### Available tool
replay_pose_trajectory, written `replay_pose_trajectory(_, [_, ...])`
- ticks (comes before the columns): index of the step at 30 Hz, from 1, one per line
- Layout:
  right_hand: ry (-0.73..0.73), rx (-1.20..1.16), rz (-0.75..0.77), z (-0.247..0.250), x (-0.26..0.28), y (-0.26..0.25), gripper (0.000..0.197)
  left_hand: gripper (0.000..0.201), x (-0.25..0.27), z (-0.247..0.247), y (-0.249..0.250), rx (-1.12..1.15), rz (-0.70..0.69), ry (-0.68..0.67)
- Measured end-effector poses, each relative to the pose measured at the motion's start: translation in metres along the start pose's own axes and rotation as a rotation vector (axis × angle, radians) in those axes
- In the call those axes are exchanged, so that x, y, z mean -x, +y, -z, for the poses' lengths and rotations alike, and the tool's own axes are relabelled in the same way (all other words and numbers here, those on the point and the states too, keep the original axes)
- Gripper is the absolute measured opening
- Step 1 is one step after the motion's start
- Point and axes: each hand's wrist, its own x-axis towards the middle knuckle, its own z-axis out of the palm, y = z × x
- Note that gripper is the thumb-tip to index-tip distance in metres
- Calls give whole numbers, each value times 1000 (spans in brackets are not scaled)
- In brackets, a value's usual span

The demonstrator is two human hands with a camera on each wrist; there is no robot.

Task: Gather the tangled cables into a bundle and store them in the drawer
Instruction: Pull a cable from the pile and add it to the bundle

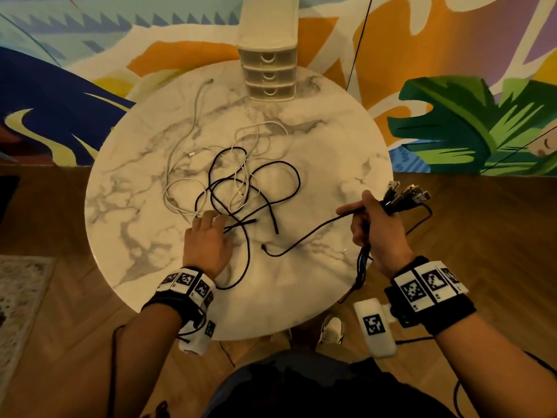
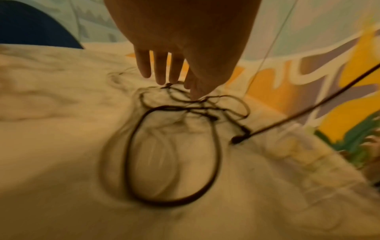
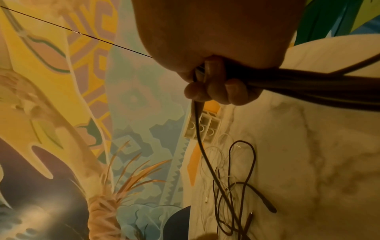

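Note:
Black cables (image 1: 253, 188) and white cables (image 1: 187, 164) lie tangled on the round marble table (image 1: 331, 140). My right hand (image 1: 373, 224) grips a bunch of black cables (image 3: 308, 81), their plug ends (image 1: 407, 194) sticking out past the table's right edge. One black cable (image 1: 301, 239) runs from that hand down onto the table. My left hand (image 1: 208, 236) hovers with straight fingers (image 2: 160, 68) over the near side of the tangle (image 2: 174, 129), holding nothing. The small cream drawer unit (image 1: 269, 70) stands at the table's far edge, all three drawers closed.
A colourful mural wall (image 1: 452, 86) rises behind the table. Wooden floor (image 1: 60, 327) surrounds it, with a pale rug (image 1: 18, 297) at the left. My shoe (image 1: 331, 330) shows under the table's near rim. A thin black wire (image 1: 358, 46) hangs down the wall.

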Motion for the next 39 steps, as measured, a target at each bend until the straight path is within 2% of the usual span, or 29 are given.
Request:
replay_pose_trajectory(1, [4, -1, 0, 1, 1, -1, 57, 44, 0, 6, 17, 119, -105, 49])
replay_pose_trajectory(2, [7, -3, -1, 2, 2, -2, 57, 44, 0, 14, 39, 264, -205, 4])
replay_pose_trajectory(3, [10, -8, 0, 4, 3, -3, 57, 44, 2, 21, 65, 372, -289, -96])
replay_pose_trajectory(5, [10, -17, 5, 8, 6, -5, 58, 43, 10, 25, 110, 335, -424, -302])
replay_pose_trajectory(6, [7, -17, 8, 11, 7, -6, 58, 39, 12, 21, 125, 276, -459, -363])
replay_pose_trajectory(8, [16, -19, 24, 23, 12, -10, 58, 28, 12, 17, 151, 219, -447, -440])
replay_pose_trajectory(10, [61, -6, 67, 41, 15, -14, 58, 28, 5, 24, 173, 321, -374, -446])
replay_pose_trajectory(12, [134, 36, 112, 60, 17, -15, 59, 31, -2, 45, 197, 592, -260, -398])
replay_pose_trajectory(14, [214, 70, 123, 82, 21, -15, 59, 34, -7, 65, 227, 882, -179, -406])
replay_pose_trajectory(16, [274, 74, 117, 103, 27, -16, 57, 36, -8, 75, 254, 1060, -174, -464])
replay_pose_trajectory(18, [309, 68, 128, 124, 35, -20, 56, 35, -5, 63, 277, 1158, -145, -566])
replay_pose_trajectory(21, [343, 48, 139, 152, 44, -21, 57, 33, 8, 7, 289, 1085, -7, -833])
replay_pose_trajectory(23, [368, 41, 135, 172, 52, -20, 57, 28, 19, -37, 287, 942, 92, -1147])
replay_pose_trajectory(24, [376, 43, 132, 179, 55, -20, 56, 26, 24, -52, 284, 775, 90, -1292])
replay_pose_trajectory(25, [387, 49, 132, 189, 59, -21, 56, 25, 28, -61, 288, 490, -8, -1412])
replay_pose_trajectory(26, [390, 58, 133, 194, 63, -22, 55, 28, 31, -63, 293, 187, -173, -1375])
replay_pose_trajectory(27, [392, 61, 140, 200, 67, -23, 55, 33, 31, -67, 299, -100, -330, -1218])
replay_pose_trajectory(28, [389, 53, 155, 206, 72, -25, 55, 39, 34, -59, 313, -184, -405, -1089])
replay_pose_trajectory(29, [381, 47, 174, 210, 75, -26, 55, 43, 34, -48, 326, -146, -461, -1015])
replay_pose_trajectory(31, [371, 66, 212, 212, 79, -29, 53, 53, 33, -28, 354, 131, -559, -871])
replay_pose_trajectory(33, [367, 162, 258, 215, 79, -31, 49, 54, 31, -12, 382, 460, -771, -704])
replay_pose_trajectory(34, [353, 211, 284, 215, 80, -34, 48, 51, 31, -5, 395, 600, -840, -672])
replay_pose_trajectory(36, [302, 276, 313, 220, 81, -42, 47, 39, 30, 9, 419, 758, -815, -740])
replay_pose_trajectory(39, [224, 262, 297, 231, 86, -57, 48, 21, 30, 27, 446, 937, -631, -898])
